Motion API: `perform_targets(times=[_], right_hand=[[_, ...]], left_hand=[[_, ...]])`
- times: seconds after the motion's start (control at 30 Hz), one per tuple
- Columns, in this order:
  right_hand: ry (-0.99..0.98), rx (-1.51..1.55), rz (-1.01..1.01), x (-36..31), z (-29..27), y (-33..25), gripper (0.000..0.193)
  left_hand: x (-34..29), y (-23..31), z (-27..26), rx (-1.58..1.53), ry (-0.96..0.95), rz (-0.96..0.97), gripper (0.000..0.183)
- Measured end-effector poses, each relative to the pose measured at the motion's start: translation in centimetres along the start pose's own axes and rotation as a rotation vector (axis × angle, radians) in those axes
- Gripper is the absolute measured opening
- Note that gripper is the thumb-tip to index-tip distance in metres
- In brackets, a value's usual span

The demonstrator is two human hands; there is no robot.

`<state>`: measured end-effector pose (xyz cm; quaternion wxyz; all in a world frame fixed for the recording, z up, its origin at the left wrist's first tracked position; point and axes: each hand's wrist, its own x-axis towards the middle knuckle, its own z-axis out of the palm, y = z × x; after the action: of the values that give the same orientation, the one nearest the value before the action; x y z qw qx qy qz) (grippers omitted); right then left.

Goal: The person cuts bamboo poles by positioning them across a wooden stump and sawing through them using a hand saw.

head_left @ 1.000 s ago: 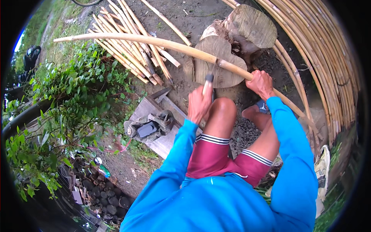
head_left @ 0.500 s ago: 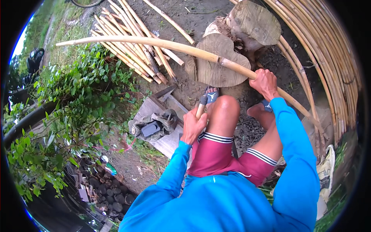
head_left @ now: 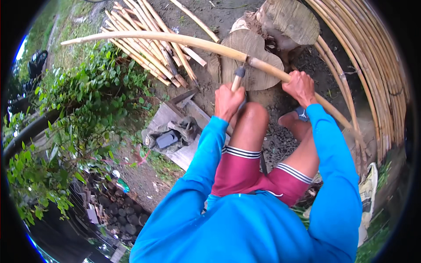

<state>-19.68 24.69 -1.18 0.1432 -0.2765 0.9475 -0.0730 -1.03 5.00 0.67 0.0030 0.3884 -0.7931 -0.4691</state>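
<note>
My right hand (head_left: 299, 89) is wrapped round a long pale bamboo pole (head_left: 195, 41). The pole slants across a wood stump (head_left: 258, 79), its thin end reaching far left above other bamboo. In my left hand (head_left: 228, 101), the fingers close on a wooden-handled tool (head_left: 237, 80) with a dark collar. That collar points up at the pole, just left of a dark ring at a joint. The tool's working end is too thin to make out, so I cannot tell whether it touches the bamboo.
Cut bamboo pieces (head_left: 142, 41) lie heaped at the far left. A second log (head_left: 291, 22) stands behind the stump. Long poles (head_left: 372, 65) curve along the right. On a board (head_left: 180, 155) by my left knee rests a cloth (head_left: 187, 127) with a dark grey object (head_left: 167, 139). Leafy branches (head_left: 83, 96) spread leftward.
My left hand has risen with the tool from beside my knee to the pole's near side. My right hand keeps its hold on the pole, which has shifted slightly.
</note>
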Motion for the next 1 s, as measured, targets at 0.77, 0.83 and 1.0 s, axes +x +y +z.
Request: perform_targets(times=[0.77, 0.83, 1.0], right_hand=[[-0.027, -0.035, 0.065, -0.7, 0.0, 0.1, 0.027], [-0.031, -0.03, 0.07, -0.9, -0.2, -0.1, 0.027], [-0.042, -0.05, 0.068, -1.1, 0.3, 0.0, 0.03]], left_hand=[[-10.1, -6.9, -0.2, -0.123, 0.062, 0.005, 0.03], [-6.6, -3.6, -0.6, -0.077, -0.001, -0.009, 0.031], [-5.6, -5.0, 0.9, 0.036, -0.004, -0.043, 0.037]])
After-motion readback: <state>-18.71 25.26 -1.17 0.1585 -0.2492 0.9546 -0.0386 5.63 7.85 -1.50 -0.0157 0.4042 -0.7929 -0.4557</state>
